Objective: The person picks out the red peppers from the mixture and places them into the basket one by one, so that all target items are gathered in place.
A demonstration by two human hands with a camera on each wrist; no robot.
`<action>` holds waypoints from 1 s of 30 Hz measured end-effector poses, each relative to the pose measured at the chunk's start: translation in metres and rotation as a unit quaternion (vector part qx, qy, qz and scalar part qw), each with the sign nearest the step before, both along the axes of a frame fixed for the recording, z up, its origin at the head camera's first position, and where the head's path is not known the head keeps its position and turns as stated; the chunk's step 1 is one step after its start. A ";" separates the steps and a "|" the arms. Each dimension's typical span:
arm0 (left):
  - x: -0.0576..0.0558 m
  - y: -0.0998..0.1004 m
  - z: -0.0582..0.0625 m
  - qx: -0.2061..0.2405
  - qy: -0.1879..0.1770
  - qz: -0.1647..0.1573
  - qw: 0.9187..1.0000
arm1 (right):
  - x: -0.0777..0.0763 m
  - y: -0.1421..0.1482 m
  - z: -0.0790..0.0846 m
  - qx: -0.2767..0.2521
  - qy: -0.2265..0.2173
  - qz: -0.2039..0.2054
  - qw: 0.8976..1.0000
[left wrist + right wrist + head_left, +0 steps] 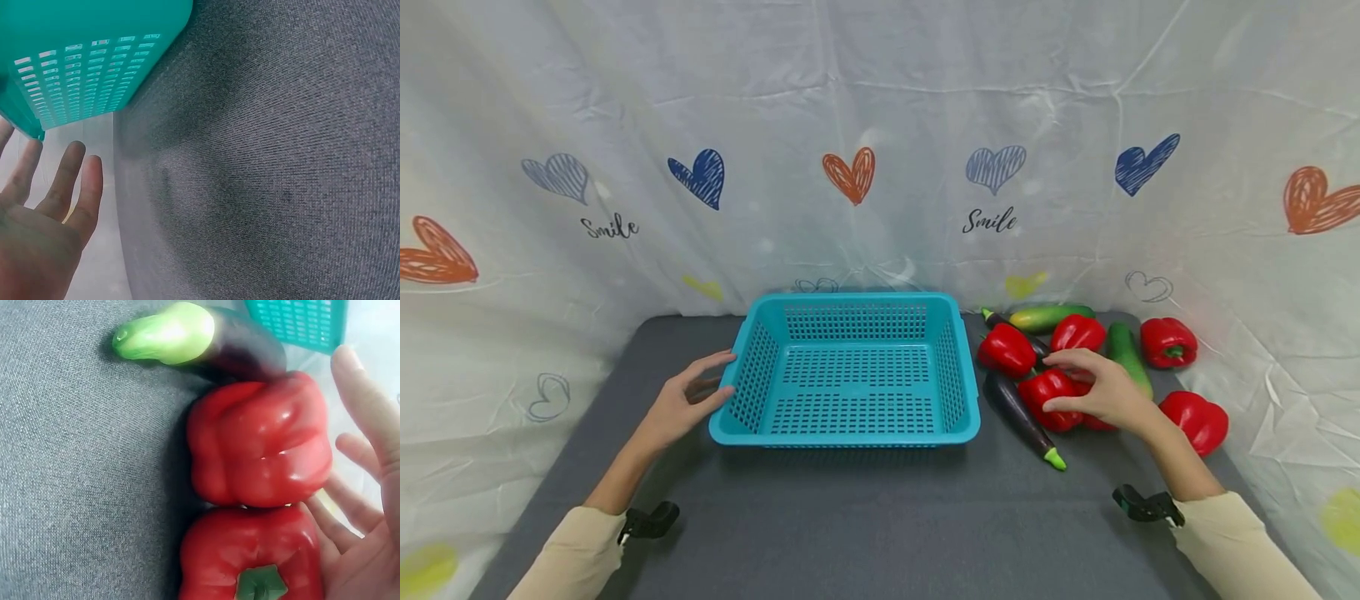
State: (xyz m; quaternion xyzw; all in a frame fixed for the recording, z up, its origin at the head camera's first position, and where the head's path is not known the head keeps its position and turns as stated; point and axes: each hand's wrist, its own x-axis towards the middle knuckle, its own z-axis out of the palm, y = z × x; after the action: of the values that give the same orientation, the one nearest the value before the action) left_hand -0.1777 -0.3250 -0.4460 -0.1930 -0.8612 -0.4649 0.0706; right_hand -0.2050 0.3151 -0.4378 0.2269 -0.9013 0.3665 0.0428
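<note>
A turquoise perforated plastic basket [842, 439] stands on the grey table, its inside bare. My left hand [681, 404] is at its left rim, thumb and fingers spread with fingertips right by the edge; in the left wrist view the fingers of this hand [44, 231] are extended below the basket wall [81, 19]. On the right, my right hand [1105, 392] is over a red bell pepper [1037, 396], thumb and fingers parted around it. The right wrist view shows that pepper [259, 447] between an eggplant [247, 347] and another bell pepper [212, 550], beside the loosely spread right hand [369, 537].
More red bell peppers [1006, 350] lie around the right hand, two of them near the table's right edge [1195, 421]. A yellow-green cucumber [1051, 317] and a second eggplant [992, 317] lie behind; a darker green cucumber [1123, 354] is farther right. A white curtain [910, 125] hangs behind the table.
</note>
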 end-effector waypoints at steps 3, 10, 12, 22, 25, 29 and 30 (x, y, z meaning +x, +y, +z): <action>0.001 0.000 0.000 0.000 0.002 -0.002 1.000 | 0.000 -0.003 0.000 0.016 0.007 -0.002 1.000; 0.002 0.000 0.001 -0.002 0.000 -0.004 1.000 | 0.001 -0.008 0.002 0.033 0.008 -0.001 0.999; 0.001 0.000 0.001 -0.001 -0.001 -0.004 1.000 | 0.001 -0.009 0.002 0.035 0.006 -0.002 0.999; 0.001 0.001 0.002 0.005 -0.013 -0.007 1.000 | 0.001 -0.011 0.002 0.049 0.007 -0.004 0.999; 0.001 0.001 0.002 0.008 -0.017 -0.007 1.000 | 0.001 -0.012 0.003 0.051 0.012 -0.002 0.999; 0.001 0.001 0.002 0.009 -0.019 -0.008 1.000 | 0.001 -0.012 0.003 0.050 0.023 0.002 0.998; 0.001 0.001 0.001 0.010 -0.019 -0.007 1.000 | 0.001 -0.012 0.003 0.051 0.027 0.002 0.998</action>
State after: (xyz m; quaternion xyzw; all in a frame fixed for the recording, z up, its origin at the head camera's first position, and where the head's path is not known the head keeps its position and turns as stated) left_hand -0.1770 -0.3235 -0.4446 -0.1897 -0.8564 -0.4774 0.0522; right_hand -0.2040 0.3028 -0.4347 0.2405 -0.9167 0.3144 0.0545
